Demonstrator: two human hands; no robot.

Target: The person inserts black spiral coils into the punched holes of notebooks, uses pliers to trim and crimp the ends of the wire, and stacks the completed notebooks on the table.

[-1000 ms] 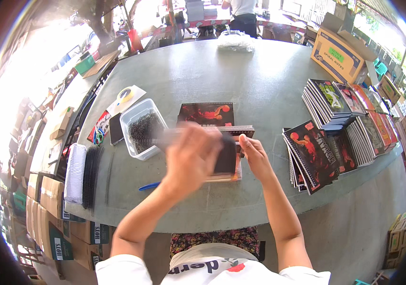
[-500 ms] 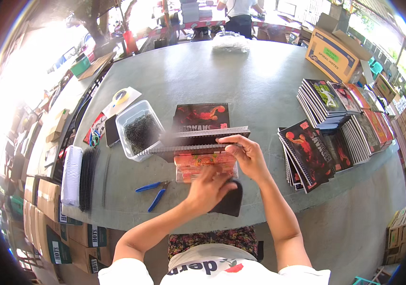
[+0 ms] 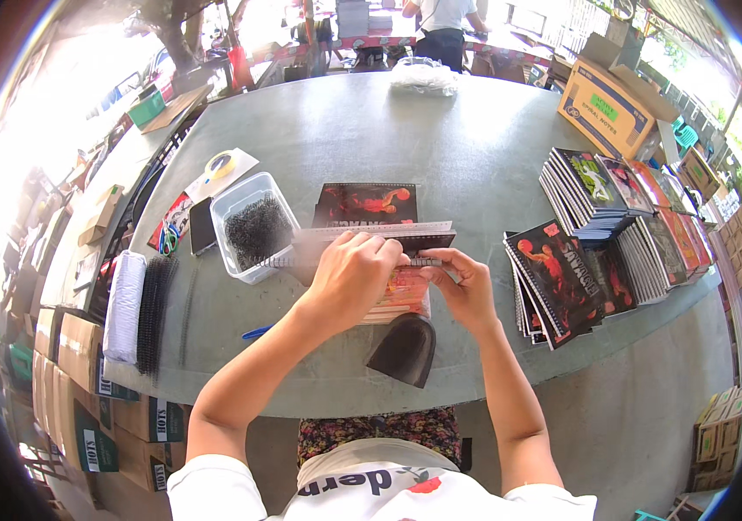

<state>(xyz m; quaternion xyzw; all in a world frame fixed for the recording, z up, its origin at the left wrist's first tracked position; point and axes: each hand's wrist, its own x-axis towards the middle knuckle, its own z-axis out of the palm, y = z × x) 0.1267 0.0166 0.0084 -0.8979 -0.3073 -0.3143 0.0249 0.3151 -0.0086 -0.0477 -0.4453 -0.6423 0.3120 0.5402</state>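
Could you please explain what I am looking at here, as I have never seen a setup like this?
Of course. There is no machine: these are a person's bare hands, seen from above by a wide fisheye camera worn on the head, so straight edges look bent.

The right hand pinches a dark-covered notebook near its bound edge. The left hand is against it too, though its grip is partly hidden.

On the grey-green table, a clear tub of black coils sits to the left, with a tape roll beyond it. Stacked notebooks lie to the right, and a curved dark piece lies near the person.
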